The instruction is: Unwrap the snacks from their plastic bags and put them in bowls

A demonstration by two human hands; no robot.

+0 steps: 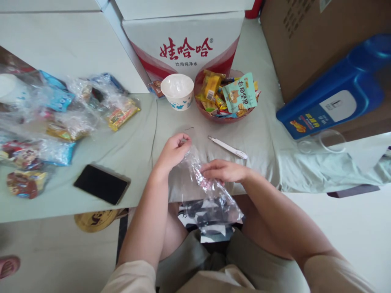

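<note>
Between my hands hangs a clear plastic bag point(220, 203), stretched from the table edge down over my lap. My left hand point(177, 148) pinches its upper end, fingers closed. Lower down, my right hand point(224, 170) has its fingers closed on the bag's side; something pinkish shows through the film beside them, too blurred to name. Just beyond my right hand lies a white utility knife point(227, 147). A white paper bowl point(177, 91) with blue print and a reddish bowl point(214, 118) heaped with wrapped snacks point(240, 92) stand behind it.
Bagged snacks point(61, 122) spread over the left of the table, with a black phone point(102, 184) nearer me. White cartons point(186, 44) stand at the back. On the right are a large blue bottle point(332, 89), a clear cup point(331, 141) and a brown cardboard box point(305, 49).
</note>
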